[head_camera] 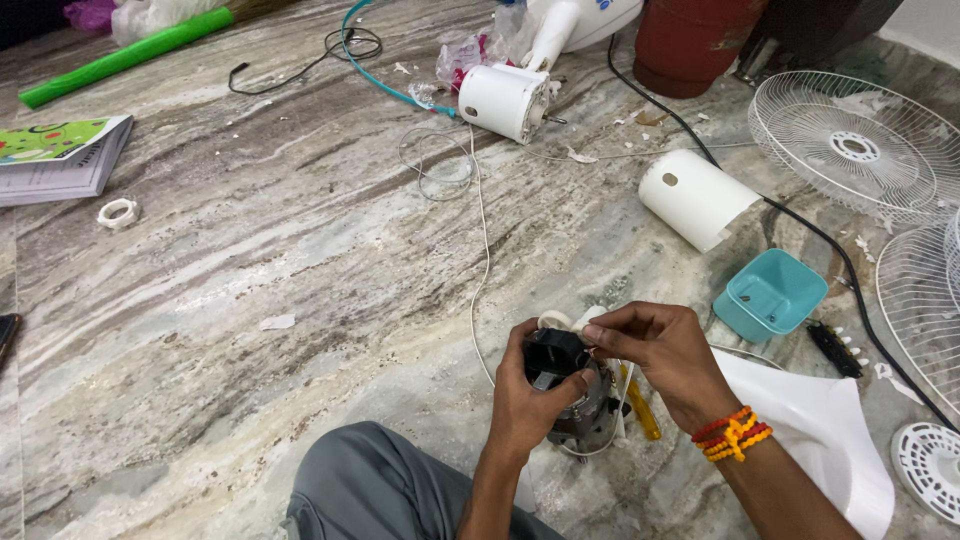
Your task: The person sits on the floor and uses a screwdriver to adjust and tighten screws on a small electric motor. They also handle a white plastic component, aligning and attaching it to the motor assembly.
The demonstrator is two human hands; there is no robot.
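My left hand [530, 395] grips a small fan motor [570, 385], a black and grey metal block, holding it just above the marble floor. My right hand [655, 350] reaches over from the right, its fingertips pinching at the top of the motor near a thin white wire [482, 250]. A yellow-handled screwdriver [643, 412] lies on the floor under my right hand. Orange thread bands wrap my right wrist. My grey trouser knee [375, 485] is just below the hands.
Around lie a white motor housing [505, 100], a white curved cover [695, 198], a teal square tub [768, 295], wire fan grilles [850, 145] at right, a white sheet [825, 415], a black cable [800, 225], a red cylinder [690, 40], a book [60, 155], a tape ring [118, 212] and a green stick [125, 55].
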